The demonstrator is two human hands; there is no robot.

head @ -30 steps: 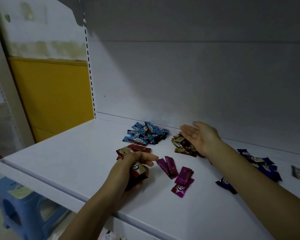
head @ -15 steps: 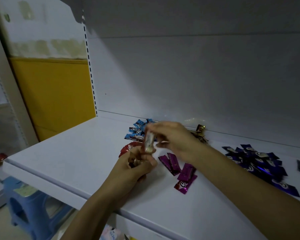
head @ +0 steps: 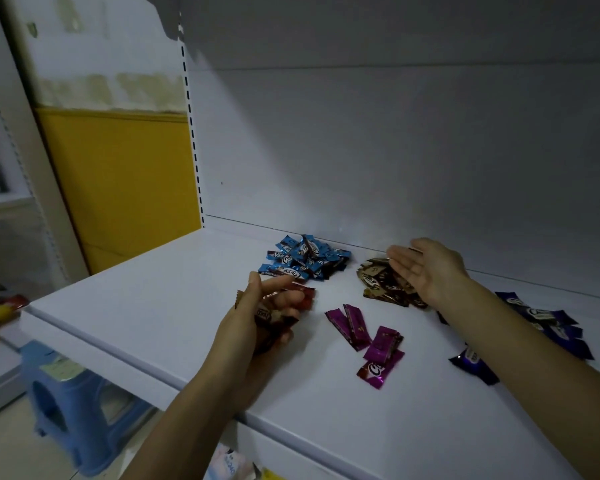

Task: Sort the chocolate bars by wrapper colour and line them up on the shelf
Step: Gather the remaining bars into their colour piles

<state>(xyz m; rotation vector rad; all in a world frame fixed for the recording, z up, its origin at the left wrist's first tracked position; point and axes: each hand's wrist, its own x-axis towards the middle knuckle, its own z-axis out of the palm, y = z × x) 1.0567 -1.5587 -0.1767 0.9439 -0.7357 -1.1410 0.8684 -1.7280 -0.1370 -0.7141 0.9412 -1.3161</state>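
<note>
Before the blue pile [head: 303, 259], the left hand [head: 246, 327] grasps brown bars [head: 269, 315]; right of it, the right hand [head: 428, 270], fingers [head: 399, 258] released, touches gold bars [head: 378, 280].

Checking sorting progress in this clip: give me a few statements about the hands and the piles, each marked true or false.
1. The left hand holds several bars. True.
2. The right hand grips a blue bar. False: it is open, beside the brown pile.
3. The blue pile lies near the back of the shelf. True.
4. The magenta bars sit on top of the blue pile. False: they lie apart from it, nearer the front.
</note>
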